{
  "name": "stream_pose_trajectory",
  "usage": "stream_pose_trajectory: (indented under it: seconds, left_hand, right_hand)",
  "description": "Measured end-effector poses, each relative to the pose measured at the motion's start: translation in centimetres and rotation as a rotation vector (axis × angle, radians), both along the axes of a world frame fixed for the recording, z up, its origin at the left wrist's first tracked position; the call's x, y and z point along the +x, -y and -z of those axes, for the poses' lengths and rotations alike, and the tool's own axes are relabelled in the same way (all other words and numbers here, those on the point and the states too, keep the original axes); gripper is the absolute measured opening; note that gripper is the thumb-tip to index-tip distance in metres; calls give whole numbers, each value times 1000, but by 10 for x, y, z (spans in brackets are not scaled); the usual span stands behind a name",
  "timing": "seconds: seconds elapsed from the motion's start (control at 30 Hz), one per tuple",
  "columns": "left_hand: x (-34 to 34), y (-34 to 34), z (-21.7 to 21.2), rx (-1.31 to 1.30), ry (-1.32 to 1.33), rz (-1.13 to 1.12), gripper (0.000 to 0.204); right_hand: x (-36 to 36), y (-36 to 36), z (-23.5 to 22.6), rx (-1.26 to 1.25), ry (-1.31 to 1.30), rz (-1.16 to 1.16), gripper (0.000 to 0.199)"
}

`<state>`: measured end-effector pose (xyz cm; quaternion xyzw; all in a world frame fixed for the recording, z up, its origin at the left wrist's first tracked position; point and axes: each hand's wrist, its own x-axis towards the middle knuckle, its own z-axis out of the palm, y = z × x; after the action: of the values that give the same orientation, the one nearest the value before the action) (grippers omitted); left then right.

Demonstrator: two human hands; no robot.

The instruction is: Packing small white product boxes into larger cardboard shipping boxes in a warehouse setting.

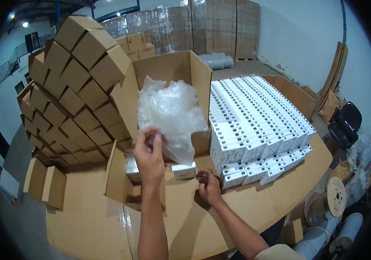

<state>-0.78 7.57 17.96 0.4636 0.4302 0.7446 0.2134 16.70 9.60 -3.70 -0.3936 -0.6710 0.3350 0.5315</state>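
Cartons [75, 91] in brown cardboard rise in a tall stack well to the left of both hands, reaching far beyond them. Below that stack, on the cardboard-covered tabletop [85, 221], a small open carton [44, 184] stands left of the hands. Just left of the left wrist is another open box [114, 177], with a whitish item [132, 170] partly hidden inside. The left hand [148, 149] is raised, its fingers bent toward the thumb at the near edge of clear plastic wrap [170, 108]; whether it pinches the film cannot be told. That wrap bulges from a large carton [164, 67] beyond the left hand and hangs toward a small white box [183, 171], which lies between the hands. Beside the box's right end, the right hand [210, 187] has loosely curled fingers; contact or grip cannot be told. Right of and beyond it, white boxes [259, 117] stand in packed rows. Farther right are a black chair [346, 121] and cable spools [336, 196].
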Motion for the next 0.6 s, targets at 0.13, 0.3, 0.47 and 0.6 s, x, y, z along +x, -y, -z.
stream_pose_trajectory:
  seconds: [0.13,0.3,0.47,0.6]
  left_hand:
    - [11,50,81,-191,36,118,16]
    - [18,78,165,-370,169,262,19]
    - [14,74,190,-523,84,272,18]
    - [10,69,189,-534,103,232,17]
  right_hand:
    - [6,19,-2,-87,-45,-91,35]
    - [27,27,6,-569,-598,-452,31]
    - [20,38,-24,-353,-373,-438,28]
    - [18,40,-26,-433,-84,-389,20]
